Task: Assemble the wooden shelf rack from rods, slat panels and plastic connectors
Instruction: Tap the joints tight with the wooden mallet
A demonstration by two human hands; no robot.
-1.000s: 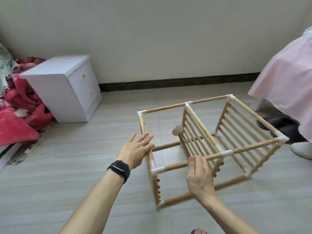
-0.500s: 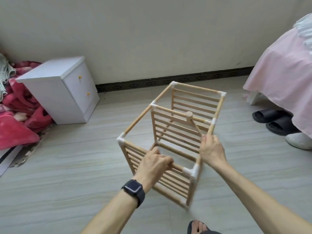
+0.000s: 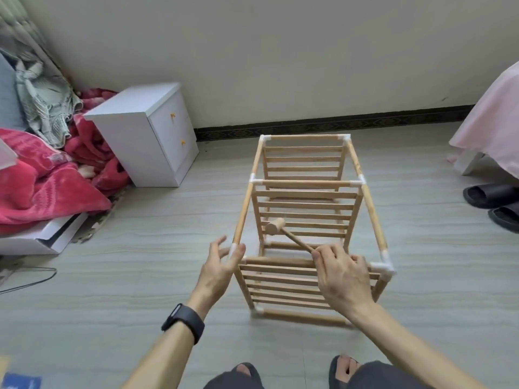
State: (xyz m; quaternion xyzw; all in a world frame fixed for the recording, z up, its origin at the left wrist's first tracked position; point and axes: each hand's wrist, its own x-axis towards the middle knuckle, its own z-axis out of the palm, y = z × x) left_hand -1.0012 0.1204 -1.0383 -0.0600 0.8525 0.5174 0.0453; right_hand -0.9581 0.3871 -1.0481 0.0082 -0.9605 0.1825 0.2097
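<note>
The wooden shelf rack [image 3: 309, 186] stands on the floor in front of me, its rods joined by white plastic connectors [image 3: 383, 266] and several slat panels set between them. My right hand [image 3: 341, 275] grips the handle of a small wooden mallet [image 3: 276, 227], whose head hangs over a middle slat panel. My left hand [image 3: 217, 268] is beside the near left corner of the rack, fingers spread and relaxed, a fingertip touching the corner connector.
A white two-drawer cabinet [image 3: 146, 130] stands at the left by the wall, with red blankets [image 3: 42, 175] piled beside it. A pink bedcover [image 3: 494, 119] and black slippers [image 3: 494, 200] are at the right. My feet in sandals [image 3: 339, 372] are at the bottom edge.
The rack has been turned and set down with its long side running away from me. My left hand has let go of the rod. My right hand now holds the mallet over the rack.
</note>
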